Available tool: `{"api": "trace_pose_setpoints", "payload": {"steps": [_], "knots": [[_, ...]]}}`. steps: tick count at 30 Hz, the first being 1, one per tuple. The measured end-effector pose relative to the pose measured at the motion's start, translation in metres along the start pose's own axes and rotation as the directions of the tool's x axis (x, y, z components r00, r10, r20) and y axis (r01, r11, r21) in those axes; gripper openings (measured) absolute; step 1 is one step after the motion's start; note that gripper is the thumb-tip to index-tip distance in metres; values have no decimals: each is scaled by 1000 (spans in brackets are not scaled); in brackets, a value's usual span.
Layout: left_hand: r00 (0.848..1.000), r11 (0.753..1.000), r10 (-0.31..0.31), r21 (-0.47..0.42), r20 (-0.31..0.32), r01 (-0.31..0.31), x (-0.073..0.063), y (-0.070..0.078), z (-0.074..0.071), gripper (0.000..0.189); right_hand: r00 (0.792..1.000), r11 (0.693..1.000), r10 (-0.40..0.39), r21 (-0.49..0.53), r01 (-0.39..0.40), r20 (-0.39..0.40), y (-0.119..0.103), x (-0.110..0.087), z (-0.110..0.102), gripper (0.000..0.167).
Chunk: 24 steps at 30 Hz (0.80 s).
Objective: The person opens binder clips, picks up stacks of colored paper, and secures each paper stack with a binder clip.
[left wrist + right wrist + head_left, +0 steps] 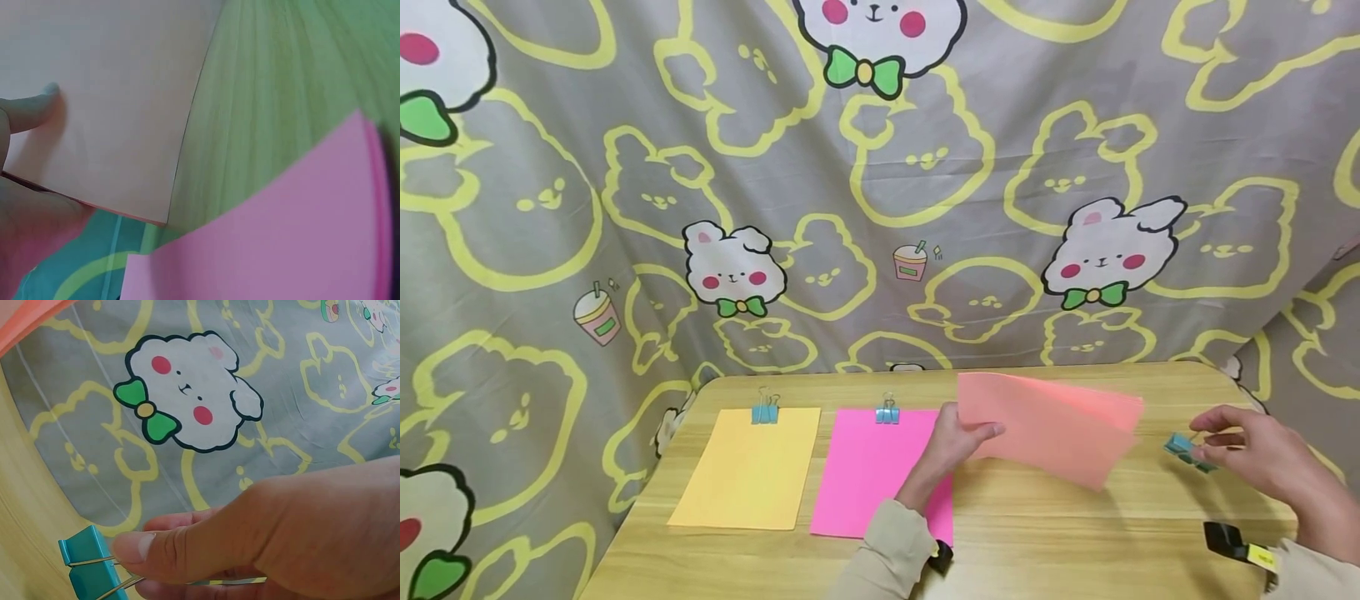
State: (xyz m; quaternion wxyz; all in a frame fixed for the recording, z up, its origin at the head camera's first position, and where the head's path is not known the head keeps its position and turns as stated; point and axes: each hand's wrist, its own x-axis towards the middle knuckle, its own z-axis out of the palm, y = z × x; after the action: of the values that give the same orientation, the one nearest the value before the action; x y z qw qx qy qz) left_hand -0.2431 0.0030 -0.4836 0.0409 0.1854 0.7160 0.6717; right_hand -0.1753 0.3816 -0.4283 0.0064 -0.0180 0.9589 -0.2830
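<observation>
My left hand (953,437) pinches a stack of salmon-coloured paper (1045,429) by its left end, thumb on the near face. The sheets are lifted and tilted over the table, their right ends fanning apart. In the left wrist view the thumb lies flat on the salmon paper (119,112). Off to the right, my right hand (1262,450) holds a teal binder clip (1187,452) by its wire handles, between thumb and fingers. The right wrist view shows this binder clip (90,559) with its body pointing away from the fingertips.
A yellow paper stack (748,471) lies at left with a teal binder clip (764,413) on its top edge. Beside it, a magenta paper stack (865,475) bears another clip (887,413), partly under my left forearm. A patterned curtain (880,183) hangs behind the wooden table (1045,533).
</observation>
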Motion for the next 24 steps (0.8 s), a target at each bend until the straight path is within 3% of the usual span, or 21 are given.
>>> {"api": "trace_pose_setpoints", "payload": {"steps": [9, 20, 24], "knots": [[998, 998, -50, 29, 24, 49, -1, -4, 0, 10, 1000, 1000, -18, 3, 18, -22, -1, 0, -3, 45], [997, 988, -74, 136, 21, 70, 0, -5, 0, 9, 1000, 1000, -17, -2, 17, 1, -2, 0, -3, 45], [997, 989, -80, 127, 21, 77, -1, -1, -1, 11, 1000, 1000, -17, 0, 17, 7, -2, 0, -2, 45]]}}
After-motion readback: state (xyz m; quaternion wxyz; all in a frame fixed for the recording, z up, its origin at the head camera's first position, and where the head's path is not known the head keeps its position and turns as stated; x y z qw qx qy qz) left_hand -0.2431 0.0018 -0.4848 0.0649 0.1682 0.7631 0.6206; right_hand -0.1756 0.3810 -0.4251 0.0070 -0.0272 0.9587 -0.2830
